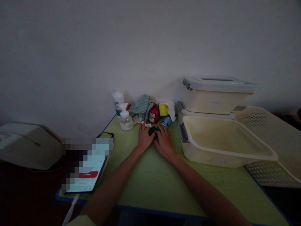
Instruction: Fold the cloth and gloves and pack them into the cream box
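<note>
Near the middle of the green table, my left hand (pixel 144 137) and my right hand (pixel 164 142) meet over a small dark green item (pixel 152 130) that looks soft. Fingers of both hands close on it from either side; its kind is too dark and too covered to make out. Just beyond my right fingertips lies a blue can or bottle (pixel 166 121) on its side. A red patterned package (pixel 154 115) stands behind my hands. A small white and red piece (pixel 148 125) lies by my left fingertips.
A grey-green cloth (pixel 140 105), a yellow object (pixel 163 110) and a white cloth (pixel 171 110) are heaped by the wall. Left stand a pump bottle (pixel 126 121) and white bottle (pixel 118 101). A lit tablet (pixel 94 166) lies left; an open bin (pixel 225 158) and lidded box (pixel 213 99) stand right.
</note>
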Demonstrator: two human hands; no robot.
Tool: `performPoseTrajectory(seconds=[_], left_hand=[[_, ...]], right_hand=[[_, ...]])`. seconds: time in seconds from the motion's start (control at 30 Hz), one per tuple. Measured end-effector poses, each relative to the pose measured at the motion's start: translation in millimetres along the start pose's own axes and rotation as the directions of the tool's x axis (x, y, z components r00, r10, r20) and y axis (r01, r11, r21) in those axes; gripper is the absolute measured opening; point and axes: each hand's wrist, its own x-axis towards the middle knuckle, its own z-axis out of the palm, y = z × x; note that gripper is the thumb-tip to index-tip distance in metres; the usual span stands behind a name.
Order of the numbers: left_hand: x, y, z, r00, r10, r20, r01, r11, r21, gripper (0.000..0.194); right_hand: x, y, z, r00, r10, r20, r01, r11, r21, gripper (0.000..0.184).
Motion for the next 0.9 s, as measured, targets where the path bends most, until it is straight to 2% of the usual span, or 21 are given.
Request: performPoseTrajectory(seconds=[0.23, 0.47, 0.57, 0.77, 0.9], left_hand=[[-5, 7, -2.9, 0.994, 0.064, 0.083, -0.066, 0.998, 0.012, 0.024], [-9, 10, -2.9, 0.967, 0.185, 0.174, -0.165, 0.978, -0.126, 0.057], [-9, 10, -3.5, 0.95, 0.242, 0.196, -0.209, 0.962, -0.175, 0.064], [-10, 9, -3.4, 0.963, 0.217, 0.159, -0.187, 0.965, -0.185, 0.049], [-10, 9, -4.7, 0.979, 0.187, 0.078, -0.17, 0.968, -0.185, 0.052]], right_hand=[[-6, 10, 2, 0.994, 0.061, -0.09, -0.054, 0.996, 0.072, 0.032], [-7, 24, 12, 0.976, 0.11, -0.186, -0.075, 0.98, 0.184, 0.04], [-6, 27, 13, 0.968, 0.123, -0.217, -0.074, 0.972, 0.223, 0.044], [-3, 24, 6, 0.961, 0.112, -0.254, -0.035, 0.957, 0.289, 0.044], [-2, 17, 1, 0.962, 0.088, -0.26, -0.002, 0.949, 0.316, 0.033]])
